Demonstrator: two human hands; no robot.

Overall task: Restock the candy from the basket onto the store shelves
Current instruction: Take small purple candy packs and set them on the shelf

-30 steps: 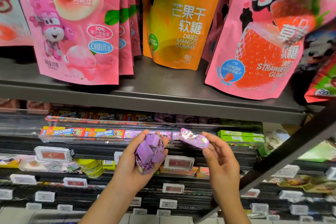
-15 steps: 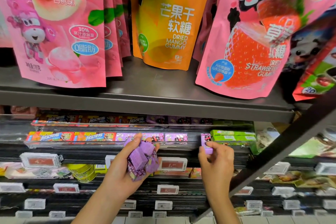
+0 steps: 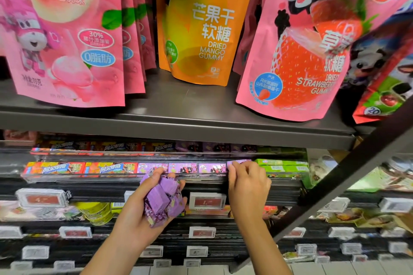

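My left hand (image 3: 143, 212) grips a bunch of purple candy packs (image 3: 163, 201) below the shelf row. My right hand (image 3: 247, 182) pinches one purple candy pack (image 3: 240, 161) at the right end of the purple row (image 3: 182, 167) in the clear shelf tray (image 3: 125, 177), beside the green packs (image 3: 281, 164). Its fingers cover most of that pack. The basket is out of view.
Orange candy boxes (image 3: 80, 167) fill the tray's left part. Pink and orange gummy bags (image 3: 201, 29) stand on the grey shelf (image 3: 178, 127) above. Price tags (image 3: 206, 201) line the lower rails. A dark diagonal bar (image 3: 335, 185) crosses at the right.
My right hand has carried the single purple pack up and right, from in front of the shelf into the tray slot beside the green packs. The left hand stayed with its bunch.
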